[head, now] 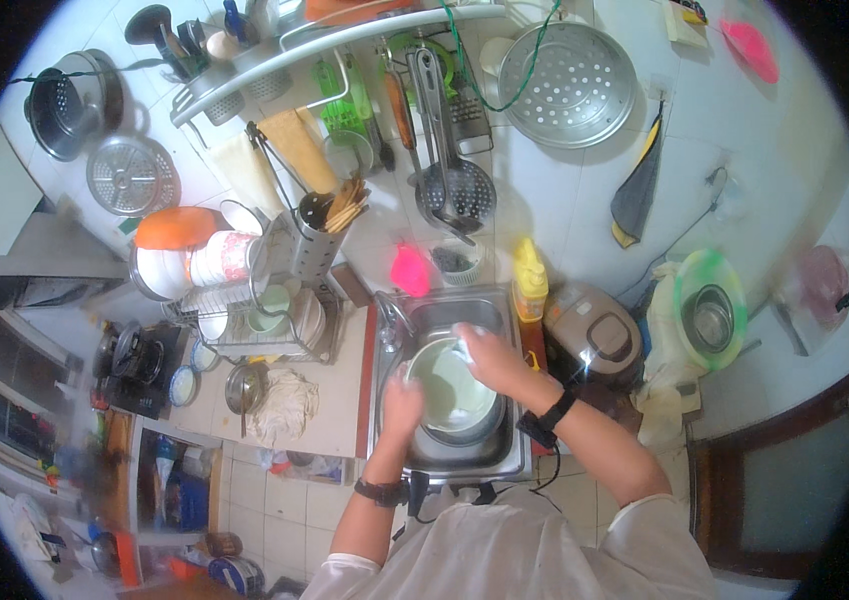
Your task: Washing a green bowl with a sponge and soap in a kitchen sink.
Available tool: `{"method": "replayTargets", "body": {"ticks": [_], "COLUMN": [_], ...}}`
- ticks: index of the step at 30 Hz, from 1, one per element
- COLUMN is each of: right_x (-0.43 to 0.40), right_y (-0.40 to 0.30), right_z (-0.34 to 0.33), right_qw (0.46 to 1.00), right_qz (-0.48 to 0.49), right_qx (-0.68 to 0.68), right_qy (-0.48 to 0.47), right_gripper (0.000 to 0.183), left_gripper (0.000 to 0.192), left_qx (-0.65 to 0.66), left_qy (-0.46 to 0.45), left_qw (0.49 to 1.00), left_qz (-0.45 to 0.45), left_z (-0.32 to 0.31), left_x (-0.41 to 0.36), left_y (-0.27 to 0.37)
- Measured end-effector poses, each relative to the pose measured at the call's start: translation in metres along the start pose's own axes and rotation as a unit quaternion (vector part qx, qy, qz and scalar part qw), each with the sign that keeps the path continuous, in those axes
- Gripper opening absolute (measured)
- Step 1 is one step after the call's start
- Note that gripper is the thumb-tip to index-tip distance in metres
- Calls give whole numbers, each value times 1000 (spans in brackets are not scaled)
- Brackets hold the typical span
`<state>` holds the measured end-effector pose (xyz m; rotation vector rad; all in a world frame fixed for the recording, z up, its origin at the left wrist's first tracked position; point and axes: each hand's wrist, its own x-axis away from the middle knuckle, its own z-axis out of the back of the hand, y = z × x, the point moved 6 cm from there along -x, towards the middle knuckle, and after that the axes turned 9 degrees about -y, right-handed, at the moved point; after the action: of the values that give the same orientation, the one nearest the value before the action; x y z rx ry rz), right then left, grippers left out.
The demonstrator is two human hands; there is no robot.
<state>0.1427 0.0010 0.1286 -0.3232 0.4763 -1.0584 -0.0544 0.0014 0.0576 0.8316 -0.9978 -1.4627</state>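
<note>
A pale green bowl (454,390) is held tilted over the stainless steel sink (495,311), its inside facing me. Its left rim is gripped by my left hand (401,405). At the upper right rim, my right hand (480,352) presses a whitish cloth or sponge (462,346) against the bowl; my fingers cover most of it. White suds (459,414) cling to the lower inside of the bowl. Below it in the sink sits a metal basin (469,437), partly hidden by the bowl. The faucet (392,330) stands at the sink's left back corner.
Left of the sink are a dish rack (259,345) with bowls, a metal pot (246,386) and a crumpled cloth (285,405). A yellow detergent bottle (530,277) and a rice cooker (593,330) stand to the right. Behind the sink, skimmers and ladles (458,187) hang on the wall.
</note>
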Motion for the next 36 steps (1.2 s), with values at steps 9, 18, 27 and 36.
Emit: {"method": "replayTargets", "body": {"ticks": [9, 18, 27, 36], "right_x": [-8, 9, 5, 11], "right_y": [-42, 6, -10, -17], "right_z": [12, 3, 20, 12], "right_qw": [978, 995, 997, 994], "right_qz": [178, -49, -10, 0], "right_qx": [109, 12, 70, 113], "right_qy": [-9, 85, 39, 5], "right_gripper": [25, 31, 38, 27], "left_gripper": [44, 42, 44, 46], "left_qx": [-77, -36, -51, -67], "left_qy": [-98, 24, -90, -165], "left_qw": [989, 997, 992, 984], "left_qz": [-82, -61, -77, 14], "left_z": [-21, 0, -19, -26], "left_x": [1, -9, -12, -8], "left_y": [50, 24, 32, 36]}}
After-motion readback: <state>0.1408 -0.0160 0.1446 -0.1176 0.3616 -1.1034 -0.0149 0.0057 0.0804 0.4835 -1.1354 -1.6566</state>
